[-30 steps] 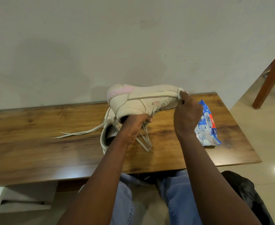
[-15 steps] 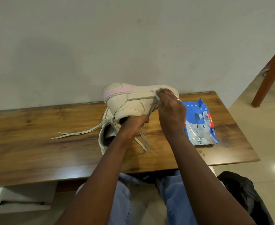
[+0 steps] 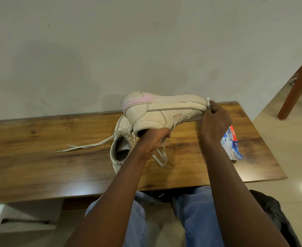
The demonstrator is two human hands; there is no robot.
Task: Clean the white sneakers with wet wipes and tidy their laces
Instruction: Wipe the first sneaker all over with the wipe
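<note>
Since half a second before, the right hand (image 3: 215, 120), pinching the wipe (image 3: 208, 102), had swept from mid-sole to the toe of the sneaker (image 3: 164, 111), which the left hand (image 3: 152, 139) gripped by its collar above the table (image 3: 39, 139), suggesting sole-edge wiping was ongoing.

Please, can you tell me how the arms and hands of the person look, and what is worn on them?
Both forearms are bare up to the frame's bottom edge: no sleeves show. The left hand and right hand wear no gloves, and no rings, watch or bracelets are visible. Light blue denim jeans cover the legs below.
</note>
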